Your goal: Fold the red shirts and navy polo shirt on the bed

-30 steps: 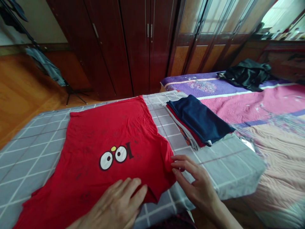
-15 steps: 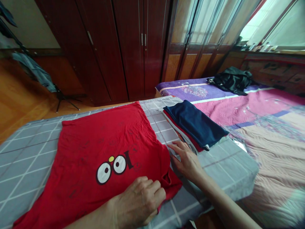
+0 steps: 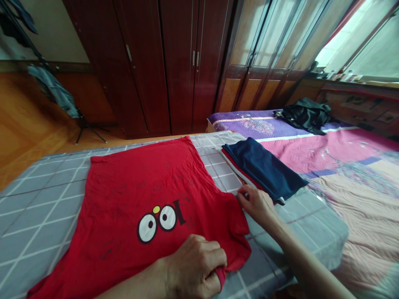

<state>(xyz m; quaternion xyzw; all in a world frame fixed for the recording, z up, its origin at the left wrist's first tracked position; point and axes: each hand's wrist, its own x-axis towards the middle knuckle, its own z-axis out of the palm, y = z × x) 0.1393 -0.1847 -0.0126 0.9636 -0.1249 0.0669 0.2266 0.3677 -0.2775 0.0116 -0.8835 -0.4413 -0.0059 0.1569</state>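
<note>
A red T-shirt (image 3: 124, 187) with a printed pair of cartoon eyes lies spread on a grey checked cloth (image 3: 43, 199). My left hand (image 3: 199, 265) is closed on the shirt near its collar, and a bit of red fabric shows at its fingers. My right hand (image 3: 257, 203) is closed in a pinch at the edge of the shirt's sleeve, on the right side. Just beyond the right hand is a stack of folded clothes (image 3: 264, 166), with a dark blue piece on top.
Behind stands a dark red wardrobe (image 3: 181, 83). To the right lies a bed with a pink and purple cover (image 3: 289, 149), bearing a black garment (image 3: 307, 114). A clothes stand (image 3: 82, 120) is at the left.
The shirt's sleeve at the right is now spread further out. My right hand has gone from spread fingers to a pinch at its edge. The view has shifted slightly.
</note>
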